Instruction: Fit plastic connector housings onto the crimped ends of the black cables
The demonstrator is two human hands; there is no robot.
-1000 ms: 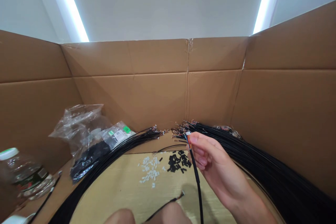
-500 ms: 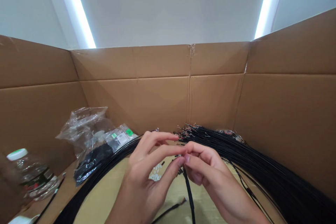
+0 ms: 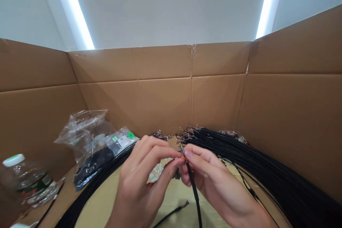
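Note:
A black cable (image 3: 194, 192) rises from the bottom edge to my fingertips, with thin coloured wires at its upper end. My right hand (image 3: 213, 178) pinches the cable near that end between thumb and fingers. From the left, my left hand (image 3: 149, 178) has its thumb and index finger pressed together on the thin wires. Small white pieces (image 3: 155, 173) lie behind my left hand, partly hidden by it. A second black cable (image 3: 173, 213) with bare coloured wire ends lies on the tan surface below my hands.
Thick bundles of black cables (image 3: 256, 164) curve along the right, and others (image 3: 98, 181) along the left. Clear plastic bags (image 3: 88, 142) and a bottle (image 3: 32, 183) stand at the left. Cardboard walls (image 3: 139, 96) enclose the area.
The cable's wire end now shows above my right fingertips. My left hand's fingers have curled in closer, and the view has shifted slightly.

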